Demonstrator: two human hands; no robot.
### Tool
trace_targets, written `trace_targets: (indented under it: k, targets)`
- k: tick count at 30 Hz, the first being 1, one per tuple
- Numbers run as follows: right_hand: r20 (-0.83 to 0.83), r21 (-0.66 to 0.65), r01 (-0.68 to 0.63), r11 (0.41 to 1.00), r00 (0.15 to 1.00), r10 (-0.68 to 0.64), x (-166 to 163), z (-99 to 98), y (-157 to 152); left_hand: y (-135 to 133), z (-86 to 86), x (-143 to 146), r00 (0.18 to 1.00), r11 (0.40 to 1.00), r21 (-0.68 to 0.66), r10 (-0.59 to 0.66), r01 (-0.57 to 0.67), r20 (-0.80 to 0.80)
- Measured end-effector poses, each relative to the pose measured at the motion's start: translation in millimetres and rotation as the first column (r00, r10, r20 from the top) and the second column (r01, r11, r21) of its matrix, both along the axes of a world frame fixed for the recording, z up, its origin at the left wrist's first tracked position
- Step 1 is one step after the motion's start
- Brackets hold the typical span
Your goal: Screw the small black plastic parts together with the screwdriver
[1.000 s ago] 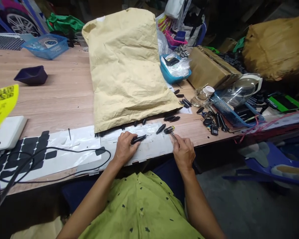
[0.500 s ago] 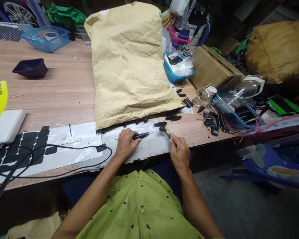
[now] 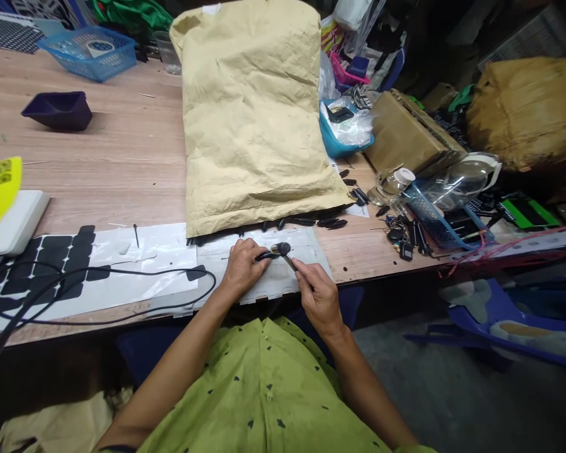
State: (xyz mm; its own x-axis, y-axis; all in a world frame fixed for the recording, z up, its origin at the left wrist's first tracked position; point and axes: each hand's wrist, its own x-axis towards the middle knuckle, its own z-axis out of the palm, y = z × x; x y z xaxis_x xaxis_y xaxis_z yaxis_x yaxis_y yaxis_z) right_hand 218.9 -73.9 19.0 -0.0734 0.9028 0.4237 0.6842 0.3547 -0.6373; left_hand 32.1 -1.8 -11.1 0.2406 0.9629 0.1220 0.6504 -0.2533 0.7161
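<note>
Pinched in my left hand (image 3: 241,267), a slim black piece (image 3: 263,255) points to the right, low over a grey-white board (image 3: 236,277) at the table's front edge. My fingers hide part of it, and its exact kind is unclear. My right hand (image 3: 319,294) is closed around the thin handle of a small hammer (image 3: 282,248). The dark hammer head lies over the right end of the black piece; whether they touch cannot be told. Several similar black pieces (image 3: 329,223) lie behind my hands, along the bottom edge of a large tan paper bag (image 3: 257,126).
On the left, a black cable (image 3: 146,270) loops across white sheets with black stickers (image 3: 59,259), beside a white device (image 3: 16,223). A purple tray (image 3: 59,111) and blue basket (image 3: 89,56) stand farther back. To the right are a clear bottle (image 3: 396,182) and cardboard box (image 3: 408,135).
My right hand has swung the hammer leftward, from beside the board to over the black piece. My left hand keeps its grip on the piece. The whole view has shifted slightly.
</note>
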Motion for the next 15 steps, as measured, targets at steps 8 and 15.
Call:
trace_targets:
  k: [8,15]
  targets:
    - [0.089,0.09,-0.042,0.995,0.995,0.034,0.0,-10.9,0.7,1.4,3.4,1.0,0.999,0.999,-0.027,-0.02,0.02,-0.03]
    - [0.04,0.103,0.019,0.994,0.999,-0.023,2.8,-9.2,1.5,2.4,3.8,-0.4,0.999,0.999,-0.035,-0.021,0.02,-0.04]
